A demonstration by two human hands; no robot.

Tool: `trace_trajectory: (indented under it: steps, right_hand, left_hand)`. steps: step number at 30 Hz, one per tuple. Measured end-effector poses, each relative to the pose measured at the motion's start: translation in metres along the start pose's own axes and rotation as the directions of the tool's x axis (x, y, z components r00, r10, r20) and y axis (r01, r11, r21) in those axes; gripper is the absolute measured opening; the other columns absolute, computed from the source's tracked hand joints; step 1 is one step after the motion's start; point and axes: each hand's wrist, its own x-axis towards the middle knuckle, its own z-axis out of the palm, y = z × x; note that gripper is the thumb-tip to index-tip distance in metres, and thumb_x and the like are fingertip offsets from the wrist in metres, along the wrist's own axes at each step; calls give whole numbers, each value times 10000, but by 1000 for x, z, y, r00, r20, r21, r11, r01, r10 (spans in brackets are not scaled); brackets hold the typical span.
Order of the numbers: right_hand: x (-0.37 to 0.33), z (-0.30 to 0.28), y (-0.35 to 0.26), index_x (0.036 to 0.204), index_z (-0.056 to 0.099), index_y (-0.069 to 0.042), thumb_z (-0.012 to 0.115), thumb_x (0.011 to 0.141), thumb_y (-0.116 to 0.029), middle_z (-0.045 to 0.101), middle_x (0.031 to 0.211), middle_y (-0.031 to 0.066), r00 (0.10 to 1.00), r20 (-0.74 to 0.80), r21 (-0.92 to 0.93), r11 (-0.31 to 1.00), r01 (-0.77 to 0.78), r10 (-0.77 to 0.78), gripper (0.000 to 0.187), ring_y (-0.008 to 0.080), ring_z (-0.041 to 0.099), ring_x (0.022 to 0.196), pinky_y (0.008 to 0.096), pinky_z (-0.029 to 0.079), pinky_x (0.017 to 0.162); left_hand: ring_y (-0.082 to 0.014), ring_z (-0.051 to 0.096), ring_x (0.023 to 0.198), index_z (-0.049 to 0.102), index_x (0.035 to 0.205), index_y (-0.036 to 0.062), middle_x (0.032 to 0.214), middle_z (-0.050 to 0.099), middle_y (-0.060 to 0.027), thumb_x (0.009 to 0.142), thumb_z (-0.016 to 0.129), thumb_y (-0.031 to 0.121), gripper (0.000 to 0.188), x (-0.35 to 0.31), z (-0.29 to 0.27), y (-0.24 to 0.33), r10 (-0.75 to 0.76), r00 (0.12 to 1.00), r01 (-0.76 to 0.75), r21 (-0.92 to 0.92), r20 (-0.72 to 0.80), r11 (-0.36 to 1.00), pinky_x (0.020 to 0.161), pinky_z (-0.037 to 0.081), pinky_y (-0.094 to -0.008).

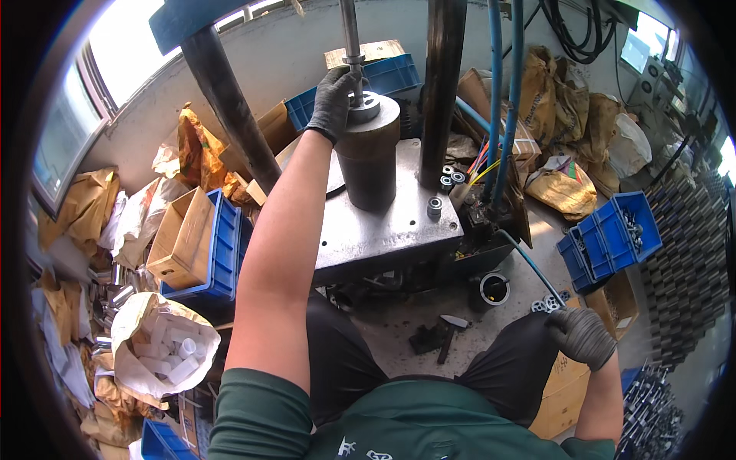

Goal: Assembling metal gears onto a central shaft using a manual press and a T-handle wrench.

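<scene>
My left hand (333, 101), in a dark grey glove, is closed around the side of an upright metal shaft (357, 93). The shaft stands in a round metal disc with holes (366, 109) on top of a thick steel cylinder (368, 169). Straight above is a press rod (349, 32) with a collar around it. Part of the left fingers is hidden behind the shaft. Lower right, my gloved right hand (586, 336) is wrapped around the end of a slanting lever (530, 262), which runs up to the machine's right side.
Dark posts (443, 92) flank the cylinder on a steel press table (345, 239). Small ring-shaped parts (435, 207) sit on its right edge. Blue hoses (512, 100) rise behind. Blue bins (613, 234) stand right; a sack of white plastic pieces (165, 345) lies left. A hammer (451, 334) rests on the floor.
</scene>
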Motion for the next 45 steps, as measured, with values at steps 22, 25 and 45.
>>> trace_trajectory:
  steps: [22,25,45]
  right_hand:
    - [7,-17,-5,1142,762,-52,635,887,-163,745,1047,214,995,-85,128,991,-35,46,306,393,718,983,465,571,888]
    - [5,-13,3,1183,754,-85,636,906,-195,750,993,192,997,20,-50,996,75,-74,320,388,720,950,469,569,876]
    - [18,-30,-6,1185,731,-32,646,903,-114,736,1004,223,988,-149,57,997,44,-35,306,398,715,967,466,566,864]
  left_hand:
    - [-124,655,819,717,1108,64,899,705,-23,1083,555,515,480,10,-3,-4,-88,994,94,82,-65,992,777,548,-289]
    - [-116,628,703,727,941,60,822,691,-31,1031,614,583,543,13,0,-9,-27,996,27,3,-86,1000,656,518,-267]
    - [-139,647,683,715,976,56,814,716,-52,1122,451,448,495,16,-8,-8,-98,990,98,-2,-102,995,664,538,-287]
